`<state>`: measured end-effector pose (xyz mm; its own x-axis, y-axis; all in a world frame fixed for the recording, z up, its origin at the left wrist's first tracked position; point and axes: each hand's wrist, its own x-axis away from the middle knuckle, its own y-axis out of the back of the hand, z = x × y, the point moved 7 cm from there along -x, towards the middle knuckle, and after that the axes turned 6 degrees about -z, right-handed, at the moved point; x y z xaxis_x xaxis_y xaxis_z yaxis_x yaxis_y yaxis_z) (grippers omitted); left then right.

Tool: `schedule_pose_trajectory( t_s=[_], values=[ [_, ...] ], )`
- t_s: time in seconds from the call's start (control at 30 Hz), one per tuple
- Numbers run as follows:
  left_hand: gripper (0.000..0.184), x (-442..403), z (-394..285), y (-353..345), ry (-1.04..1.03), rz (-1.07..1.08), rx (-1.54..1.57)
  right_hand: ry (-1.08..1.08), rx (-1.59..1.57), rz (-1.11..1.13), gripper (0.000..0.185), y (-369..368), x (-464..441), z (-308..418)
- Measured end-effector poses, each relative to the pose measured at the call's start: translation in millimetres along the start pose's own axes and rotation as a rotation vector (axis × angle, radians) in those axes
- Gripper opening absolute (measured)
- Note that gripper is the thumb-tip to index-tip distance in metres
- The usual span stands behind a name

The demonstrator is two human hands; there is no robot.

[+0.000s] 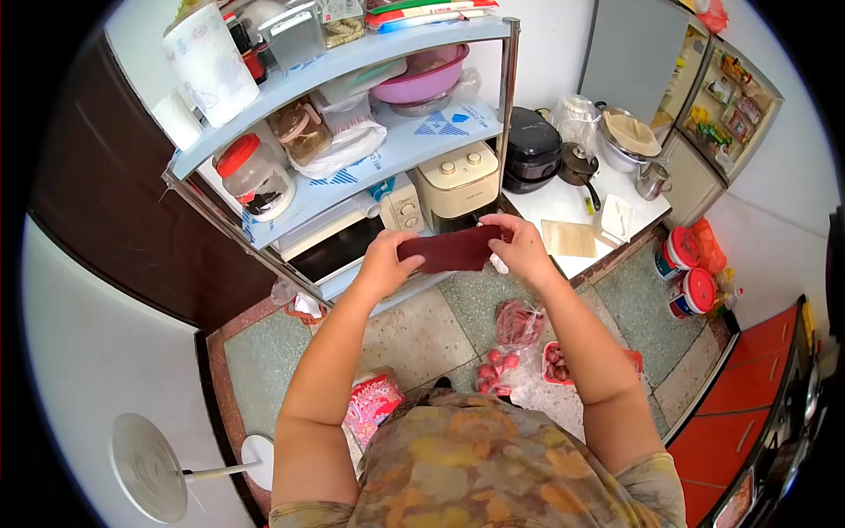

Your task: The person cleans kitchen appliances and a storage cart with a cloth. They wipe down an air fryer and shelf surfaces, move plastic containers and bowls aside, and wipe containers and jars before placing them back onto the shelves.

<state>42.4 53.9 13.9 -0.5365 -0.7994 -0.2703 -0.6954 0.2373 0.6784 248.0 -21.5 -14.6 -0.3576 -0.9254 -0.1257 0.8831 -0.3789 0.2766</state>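
A dark maroon cloth point(451, 250) is stretched out flat between my two hands, in front of the metal shelf rack. My left hand point(384, 264) pinches its left end between thumb and fingers. At the other end, my right hand point(521, 252) grips the cloth's upper right corner, with the fingers bent over it. Just behind the cloth are a cream air fryer point(458, 183) and a white microwave point(345, 245), both on the rack's lower shelf. The cloth and my hands cover part of that shelf.
To the right, a white table point(563, 209) bears a black rice cooker point(531, 150), a dark saucepan point(578, 165) and a wooden board point(568, 238). Bags and a red basket of onions point(557, 363) lie on the floor near my feet. Red-lidded buckets point(693, 291) stand at the right wall.
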Motion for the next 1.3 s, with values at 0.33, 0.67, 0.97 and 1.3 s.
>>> schedule_pose_trajectory(
  t_s=[0.33, 0.67, 0.97, 1.3],
  values=[
    [0.027, -7, -25, 2, -0.014, 0.176, -0.162, 0.519, 0.587, -0.200, 0.028, 6, 16, 64],
    [0.019, 1, -48, 29, -0.071, 0.266, -0.082, 0.217, 0.167, 0.054, 0.021, 14, 17, 60],
    [0.068, 30, 9, -46, 0.561, 0.252, 1.334, -0.599, -0.755, 0.125, 0.055, -29, 32, 9],
    [0.032, 95, 82, -83, 0.862, 0.355, 0.700, -0.466, 0.226, 0.229, 0.031, -50, 70, -94]
  ],
)
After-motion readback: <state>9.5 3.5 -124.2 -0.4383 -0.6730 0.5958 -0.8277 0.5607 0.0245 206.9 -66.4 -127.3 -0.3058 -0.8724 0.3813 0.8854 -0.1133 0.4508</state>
